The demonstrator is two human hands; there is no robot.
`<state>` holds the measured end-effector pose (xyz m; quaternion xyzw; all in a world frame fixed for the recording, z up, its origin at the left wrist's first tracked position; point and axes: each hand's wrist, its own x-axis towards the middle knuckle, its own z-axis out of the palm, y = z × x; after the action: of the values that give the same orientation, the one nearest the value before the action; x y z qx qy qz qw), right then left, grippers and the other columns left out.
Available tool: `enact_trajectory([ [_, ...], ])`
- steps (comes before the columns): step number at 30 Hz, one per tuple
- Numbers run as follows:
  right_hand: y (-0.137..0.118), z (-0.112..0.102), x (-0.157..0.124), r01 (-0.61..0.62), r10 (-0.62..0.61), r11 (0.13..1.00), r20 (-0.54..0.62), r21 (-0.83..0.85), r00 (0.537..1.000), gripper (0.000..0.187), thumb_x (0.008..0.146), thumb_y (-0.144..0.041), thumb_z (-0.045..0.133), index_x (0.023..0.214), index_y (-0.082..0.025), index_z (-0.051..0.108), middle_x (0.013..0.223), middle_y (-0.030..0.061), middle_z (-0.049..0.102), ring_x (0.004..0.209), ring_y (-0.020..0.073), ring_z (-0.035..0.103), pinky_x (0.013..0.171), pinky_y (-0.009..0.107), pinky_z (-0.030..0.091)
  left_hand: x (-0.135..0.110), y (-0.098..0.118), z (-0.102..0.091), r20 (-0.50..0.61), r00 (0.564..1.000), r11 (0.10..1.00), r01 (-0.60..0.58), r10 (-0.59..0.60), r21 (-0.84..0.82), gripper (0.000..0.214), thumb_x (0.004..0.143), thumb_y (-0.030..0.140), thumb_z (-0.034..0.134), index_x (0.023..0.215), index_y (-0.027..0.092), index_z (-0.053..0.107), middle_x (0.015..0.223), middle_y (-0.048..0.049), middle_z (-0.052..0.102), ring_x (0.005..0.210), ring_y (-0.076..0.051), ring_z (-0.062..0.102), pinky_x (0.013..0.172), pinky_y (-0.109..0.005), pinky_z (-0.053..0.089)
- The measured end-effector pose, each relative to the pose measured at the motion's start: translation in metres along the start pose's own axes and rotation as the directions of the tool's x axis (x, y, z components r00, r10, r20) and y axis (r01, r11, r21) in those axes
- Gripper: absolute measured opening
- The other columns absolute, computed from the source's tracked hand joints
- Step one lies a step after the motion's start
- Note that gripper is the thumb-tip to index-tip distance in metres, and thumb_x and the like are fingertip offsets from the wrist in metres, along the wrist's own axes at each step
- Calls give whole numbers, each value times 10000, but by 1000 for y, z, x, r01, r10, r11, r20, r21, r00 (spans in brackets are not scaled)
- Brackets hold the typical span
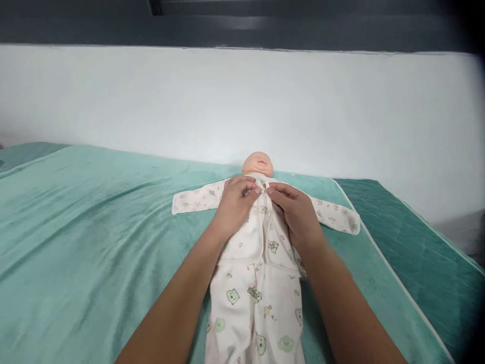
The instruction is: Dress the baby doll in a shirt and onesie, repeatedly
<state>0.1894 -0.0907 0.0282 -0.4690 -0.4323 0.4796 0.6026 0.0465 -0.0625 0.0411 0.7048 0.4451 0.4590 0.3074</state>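
A baby doll [258, 164] lies on its back on a teal blanket, head towards the wall. It wears a white printed baby suit [257, 283] with the sleeves spread out to both sides. My left hand [235, 205] rests on the doll's chest, its fingers pinched on the left front edge of the suit near the collar. Beside it, my right hand [295, 212] pinches the right front edge at the same spot. The two sets of fingertips meet at the fastening just below the doll's chin.
The teal blanket [83, 227] covers a bed, with a darker green quilted mattress [424, 263] showing at the right. A white wall [242, 101] runs behind the bed. The bed's right edge drops off near the frame's corner.
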Motion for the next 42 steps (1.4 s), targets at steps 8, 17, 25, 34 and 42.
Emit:
enact_trajectory([
  [8, 2, 4, -2, 95, -103, 983, -42, -158, 994, 233, 751, -383, 733, 921, -225, 746, 836, 8, 703, 765, 151, 609, 751, 291, 477, -1, -5, -1, 5, 999, 999, 40, -40, -37, 150, 903, 279, 565, 812, 226, 672, 1241, -28, 638, 1212, -217, 512, 1025, -363, 393],
  [17, 0, -1, 1, 129, -119, 939, 51, -320, 992, 274, 755, -384, 716, 962, -205, 697, 861, 13, 682, 713, 129, 562, 682, 274, 458, -2, -5, 0, 11, 998, 995, 55, -54, -80, 172, 887, 289, 590, 765, 218, 688, 1236, -29, 635, 1214, -211, 533, 1075, -360, 360],
  [25, -4, 2, 1, 176, -150, 842, 91, -509, 984, 193, 763, -331, 677, 925, -229, 653, 743, -26, 631, 645, 124, 518, 615, 264, 414, -4, -2, -2, 69, 992, 989, 114, -107, -96, 260, 863, 436, 614, 748, 218, 696, 1279, -40, 605, 1223, -234, 538, 1057, -363, 381],
  [34, 2, -2, 5, 190, -150, 889, 127, -415, 980, 248, 776, -320, 670, 1008, -238, 637, 778, -34, 628, 657, 117, 513, 629, 261, 417, -2, -6, -1, 34, 987, 976, 161, -158, -148, 182, 843, 292, 609, 696, 206, 673, 1272, -26, 619, 1193, -229, 565, 1059, -384, 372],
  [42, 12, 1, 11, 282, -347, 843, -64, -459, 936, 238, 822, -284, 586, 1046, -221, 639, 1081, 54, 635, 923, 177, 588, 816, 319, 474, 5, -18, 6, -46, 998, 999, -42, 43, 15, 284, 882, 229, 533, 1155, 266, 603, 1300, -13, 612, 1238, -188, 527, 1079, -341, 365],
])
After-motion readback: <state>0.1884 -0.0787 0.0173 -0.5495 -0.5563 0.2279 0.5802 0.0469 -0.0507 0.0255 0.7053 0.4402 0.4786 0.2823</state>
